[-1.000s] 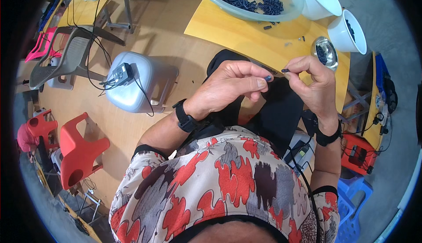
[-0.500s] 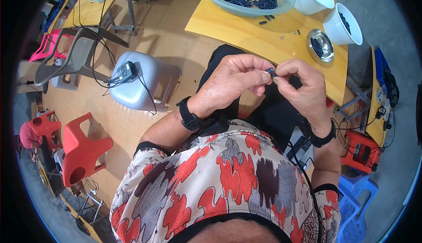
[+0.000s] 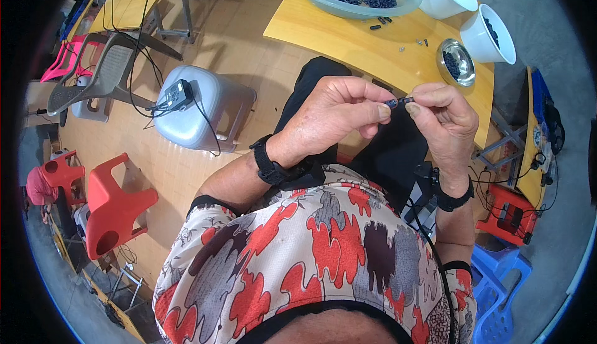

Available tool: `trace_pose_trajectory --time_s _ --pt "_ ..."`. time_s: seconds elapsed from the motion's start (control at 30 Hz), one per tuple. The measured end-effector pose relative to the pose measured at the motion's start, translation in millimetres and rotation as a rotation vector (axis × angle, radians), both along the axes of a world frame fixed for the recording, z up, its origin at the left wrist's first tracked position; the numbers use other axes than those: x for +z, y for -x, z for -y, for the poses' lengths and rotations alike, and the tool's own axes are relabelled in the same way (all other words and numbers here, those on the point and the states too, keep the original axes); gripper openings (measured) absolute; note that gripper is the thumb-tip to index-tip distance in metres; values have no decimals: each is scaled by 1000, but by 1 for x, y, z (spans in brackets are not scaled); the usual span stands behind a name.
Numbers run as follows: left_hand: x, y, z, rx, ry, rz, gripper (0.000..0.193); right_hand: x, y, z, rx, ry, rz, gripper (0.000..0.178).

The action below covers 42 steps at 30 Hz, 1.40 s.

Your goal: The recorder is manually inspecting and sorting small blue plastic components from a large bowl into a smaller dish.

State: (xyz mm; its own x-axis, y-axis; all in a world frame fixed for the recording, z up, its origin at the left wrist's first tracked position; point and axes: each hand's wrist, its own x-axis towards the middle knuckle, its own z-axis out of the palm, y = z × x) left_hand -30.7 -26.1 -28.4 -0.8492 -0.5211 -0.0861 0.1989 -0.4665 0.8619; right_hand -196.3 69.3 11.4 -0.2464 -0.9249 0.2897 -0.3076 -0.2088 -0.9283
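both hands, left hand (image 3: 336,117) and right hand (image 3: 444,123), pinch one small dark part (image 3: 398,102) just below the yellow table (image 3: 348,39), where a big bowl (image 3: 339,7) of parts remains, seemingly undone.

We see a small dark blue-black piece (image 3: 398,102) pinched between our fingers, black wristbands (image 3: 272,165), our shirt (image 3: 323,251) patterned in red, grey and maroon blotches on cream, yellow tabletop (image 3: 348,39), white cups (image 3: 491,33), red plastic chair (image 3: 115,210), blue stool (image 3: 497,294).
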Motion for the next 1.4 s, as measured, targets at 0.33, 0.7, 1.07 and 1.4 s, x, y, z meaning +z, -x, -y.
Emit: trace_pose_trajectory --time_s 0.33,0.7,1.07,1.4 --pt "5 -4 -1 3 101 74 15 7 1 4 7 -49 -204 12" --pt "4 -4 -5 34 81 88 16 -1 -2 6 28 -61 -37 13" --pt "7 -10 -1 0 96 56 26 -4 1 10 34 -75 15 12" --pt "7 -11 1 6 52 -5 25 -7 -1 16 36 -48 60 12"
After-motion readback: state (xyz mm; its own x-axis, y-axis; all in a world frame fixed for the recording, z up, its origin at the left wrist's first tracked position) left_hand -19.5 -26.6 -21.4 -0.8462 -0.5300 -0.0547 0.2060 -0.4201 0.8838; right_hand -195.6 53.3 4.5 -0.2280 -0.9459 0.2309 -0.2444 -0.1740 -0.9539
